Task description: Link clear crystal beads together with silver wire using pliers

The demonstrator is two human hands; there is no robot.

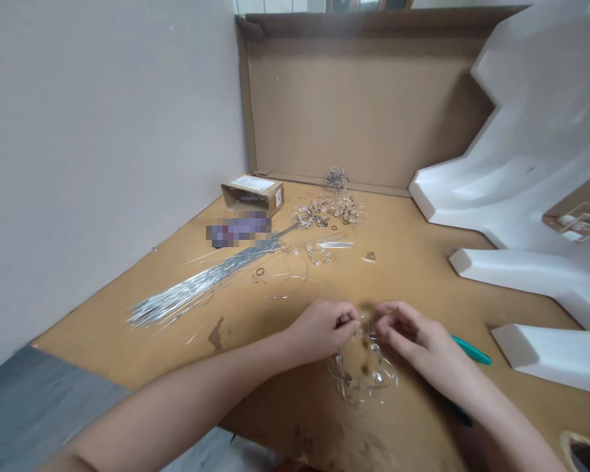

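A loop of clear beads strung on thin wire (pixel 377 377) hangs below my fingers, its loose wire ends sticking out around it. My left hand (pixel 324 331) is closed, thumb and forefinger pinching at the loop's top left. Close to the top right of the same loop, my right hand (pixel 417 334) has its fingers curled and thumb drawn in; thin wire ends show at its fingertips, but what it pinches is too fine to make out. Partly hidden beneath my right forearm lies a tool with a teal handle (pixel 473 351).
A bundle of straight silver wires (pixel 201 278) lies left on the cardboard-covered table (pixel 152 357). Behind it are a pixelated purple item (pixel 240 228), an open small box (pixel 270 196) and a heap of beaded wire pieces (pixel 329 210). White foam blocks (pixel 511 269) stand right.
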